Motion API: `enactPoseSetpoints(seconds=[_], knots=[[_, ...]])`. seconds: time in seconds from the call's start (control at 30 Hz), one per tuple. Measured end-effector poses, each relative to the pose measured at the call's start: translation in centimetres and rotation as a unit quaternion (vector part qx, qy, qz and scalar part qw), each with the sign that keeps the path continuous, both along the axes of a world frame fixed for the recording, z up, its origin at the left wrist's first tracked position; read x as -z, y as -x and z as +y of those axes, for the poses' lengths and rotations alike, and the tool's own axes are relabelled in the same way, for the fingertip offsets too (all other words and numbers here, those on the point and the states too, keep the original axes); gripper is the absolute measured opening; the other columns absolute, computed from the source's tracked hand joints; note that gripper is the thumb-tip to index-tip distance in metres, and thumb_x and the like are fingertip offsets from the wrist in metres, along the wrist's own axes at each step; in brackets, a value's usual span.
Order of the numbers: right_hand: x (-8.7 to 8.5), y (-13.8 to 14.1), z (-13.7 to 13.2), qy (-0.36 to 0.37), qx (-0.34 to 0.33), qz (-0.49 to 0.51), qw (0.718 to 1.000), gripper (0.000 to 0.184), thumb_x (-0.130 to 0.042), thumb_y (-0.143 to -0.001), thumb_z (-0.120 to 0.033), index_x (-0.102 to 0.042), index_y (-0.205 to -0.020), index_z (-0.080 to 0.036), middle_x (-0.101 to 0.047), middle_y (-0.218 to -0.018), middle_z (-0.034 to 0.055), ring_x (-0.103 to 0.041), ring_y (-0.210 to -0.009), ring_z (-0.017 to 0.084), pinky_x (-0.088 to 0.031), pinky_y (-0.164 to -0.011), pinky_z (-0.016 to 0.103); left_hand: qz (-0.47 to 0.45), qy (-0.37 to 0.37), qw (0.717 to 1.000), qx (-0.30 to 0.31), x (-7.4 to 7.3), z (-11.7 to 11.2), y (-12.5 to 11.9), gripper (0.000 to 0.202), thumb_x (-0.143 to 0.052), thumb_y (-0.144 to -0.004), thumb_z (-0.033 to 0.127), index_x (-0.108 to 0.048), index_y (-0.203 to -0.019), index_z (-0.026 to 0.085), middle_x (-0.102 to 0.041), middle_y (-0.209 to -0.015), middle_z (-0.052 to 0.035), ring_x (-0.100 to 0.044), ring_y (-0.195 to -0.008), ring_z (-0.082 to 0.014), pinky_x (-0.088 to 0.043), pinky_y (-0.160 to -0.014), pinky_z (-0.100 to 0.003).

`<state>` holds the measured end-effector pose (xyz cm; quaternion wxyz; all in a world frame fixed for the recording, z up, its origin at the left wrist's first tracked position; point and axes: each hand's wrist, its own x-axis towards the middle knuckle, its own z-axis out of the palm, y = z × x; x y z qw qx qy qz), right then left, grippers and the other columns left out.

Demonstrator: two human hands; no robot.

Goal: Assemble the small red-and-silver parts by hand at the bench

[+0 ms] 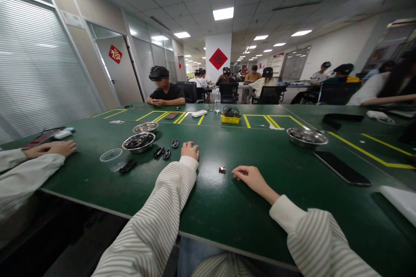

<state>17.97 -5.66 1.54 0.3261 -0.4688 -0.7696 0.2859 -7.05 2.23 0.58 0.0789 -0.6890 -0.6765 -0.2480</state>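
My left hand (pixel 190 150) rests over the green table with its fingers bent and apart; no object shows in it. Left of it lie several small black parts (pixel 166 153). My right hand (pixel 247 175) has its fingers curled together near the tabletop; whether anything is pinched between the tips cannot be made out. Just left of those fingertips, apart from them, sits a small red, white and black piece (pixel 222 169). A metal bowl (pixel 139 150) full of dark parts stands beyond the black parts, beside a clear plastic cup (pixel 112 161) and a black piece (pixel 127 166).
Another metal bowl (pixel 145 127) stands behind the first. A third bowl (pixel 307 143) and a dark phone (pixel 342 168) lie to the right. Cables fill a yellow box (pixel 230 119) near a bottle (pixel 217 100). A neighbour's hands (pixel 52 150) rest at left; a person (pixel 165 88) sits opposite.
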Motion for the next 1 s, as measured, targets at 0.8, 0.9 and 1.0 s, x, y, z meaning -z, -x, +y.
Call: enactPoseSetpoints(seconds=[0.8, 0.9, 1.0], knots=[[0.0, 0.2, 0.0, -0.026, 0.018, 0.017, 0.999, 0.025, -0.045, -0.072, -0.031, -0.064, -0.071, -0.015, -0.063, -0.059, 0.0026, -0.056, -0.053, 0.013, -0.04, -0.054, 0.021, -0.022, 0.029, 0.924, 0.38, 0.9, -3.7, -8.3, 0.013, -0.054, -0.067, 0.022, -0.062, -0.078, 0.022, -0.061, -0.076, -0.0004, -0.045, -0.082, -0.0159, -0.037, -0.075, -0.029], [0.1, 0.2, 0.1, -0.024, 0.019, 0.018, 0.999, 0.025, -0.045, -0.072, -0.032, -0.064, -0.071, -0.015, -0.063, -0.059, 0.0029, -0.056, -0.053, 0.013, -0.04, -0.054, 0.022, -0.016, 0.038, 0.931, 0.363, 0.9, -3.8, -8.0, 0.021, -0.055, -0.066, 0.023, -0.059, -0.087, 0.023, -0.06, -0.081, -0.0008, -0.045, -0.085, -0.0166, -0.037, -0.076, -0.029], [0.4, 0.2, 0.2, -0.019, 0.019, 0.021, 0.999, 0.026, -0.045, -0.072, -0.033, -0.064, -0.071, -0.014, -0.063, -0.06, 0.0035, -0.056, -0.053, 0.013, -0.041, -0.055, 0.022, -0.004, 0.026, 0.94, 0.339, 0.6, -4.0, -7.5, 0.032, -0.058, -0.063, 0.029, -0.056, -0.094, 0.021, -0.058, -0.087, -0.0024, -0.044, -0.086, -0.0181, -0.037, -0.078, -0.031]])
